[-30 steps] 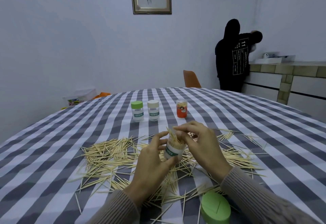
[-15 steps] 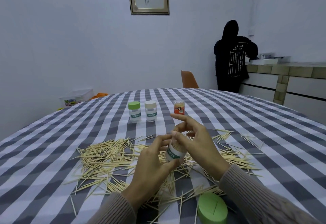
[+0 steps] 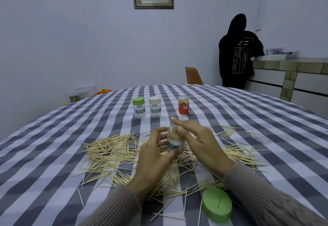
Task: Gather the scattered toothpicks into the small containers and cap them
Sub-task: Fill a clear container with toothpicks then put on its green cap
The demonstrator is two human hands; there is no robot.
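Observation:
My left hand (image 3: 154, 156) grips a clear toothpick container (image 3: 174, 145) with a green label, upright above the table and nearly full of toothpicks. My right hand (image 3: 200, 142) lies over its open mouth, fingers stretched out, index finger and thumb touching the toothpick tips at the top. Scattered toothpicks (image 3: 113, 147) cover the checked tablecloth (image 3: 53, 137) under and around both hands. A loose green cap (image 3: 216, 206) lies near my right forearm.
Farther back stand a green-capped container (image 3: 138, 107), a beige-capped container (image 3: 155, 106) and an orange container (image 3: 183, 105). Beyond the table are an orange chair (image 3: 193, 75) and a person in black (image 3: 237, 51) at a counter (image 3: 284, 62).
The toothpicks that stuck out above the container have gone down into it. My right hand's fingers have spread and straightened over the mouth. The container now stands more upright.

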